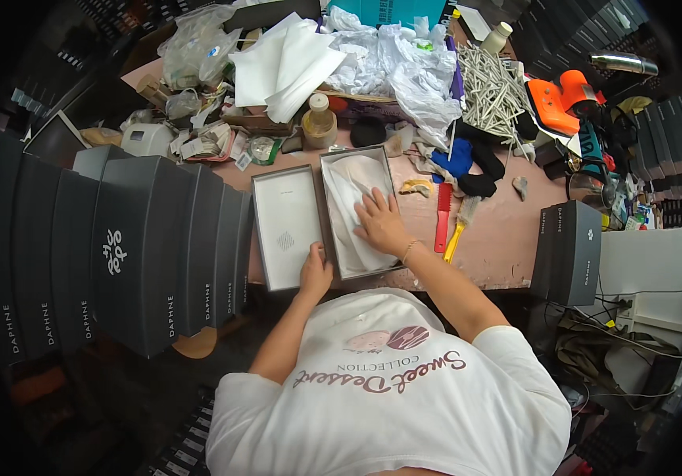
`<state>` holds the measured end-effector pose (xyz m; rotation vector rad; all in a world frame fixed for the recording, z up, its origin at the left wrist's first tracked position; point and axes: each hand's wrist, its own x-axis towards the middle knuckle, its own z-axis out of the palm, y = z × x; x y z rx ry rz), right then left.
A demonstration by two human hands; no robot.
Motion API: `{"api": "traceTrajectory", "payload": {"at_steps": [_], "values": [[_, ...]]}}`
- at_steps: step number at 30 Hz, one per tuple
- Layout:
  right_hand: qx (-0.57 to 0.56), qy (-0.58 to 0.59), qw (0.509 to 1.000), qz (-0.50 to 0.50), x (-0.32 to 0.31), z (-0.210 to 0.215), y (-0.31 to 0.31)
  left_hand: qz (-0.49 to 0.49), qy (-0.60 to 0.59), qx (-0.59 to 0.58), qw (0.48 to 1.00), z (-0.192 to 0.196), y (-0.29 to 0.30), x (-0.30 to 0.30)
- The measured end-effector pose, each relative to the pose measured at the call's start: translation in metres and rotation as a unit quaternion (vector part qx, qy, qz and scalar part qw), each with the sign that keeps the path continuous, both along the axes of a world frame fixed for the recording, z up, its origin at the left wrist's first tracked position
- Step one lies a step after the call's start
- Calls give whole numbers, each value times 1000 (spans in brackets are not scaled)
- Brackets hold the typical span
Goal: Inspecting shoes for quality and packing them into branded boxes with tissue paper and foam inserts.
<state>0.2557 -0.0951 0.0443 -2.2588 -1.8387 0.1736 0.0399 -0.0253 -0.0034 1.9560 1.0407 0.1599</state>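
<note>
An open shoe box lies in front of me with white tissue paper inside. What the paper covers is hidden. My right hand rests on the paper, its fingers spread. To the left of the box is its lid, inner side up and pale inside. At the lid's lower right corner, my left hand is closed on the edge, thumb on top. The lid and box lie close side by side.
Dark shoe boxes are stacked at left; another dark box stands at the table's right edge. A red brush and a yellow-handled brush lie right of the open box. Behind are a bottle, plastic bags and white paper sticks.
</note>
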Motion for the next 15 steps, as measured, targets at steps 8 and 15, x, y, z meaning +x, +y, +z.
{"api": "traceTrajectory", "payload": {"at_steps": [8,15], "values": [[104,310,939,-109,30,47,-34,103,-266,-129,950,145,-2,-44],[76,519,806,-272,35,60,-61,-59,-215,-125,967,73,-18,2]]}}
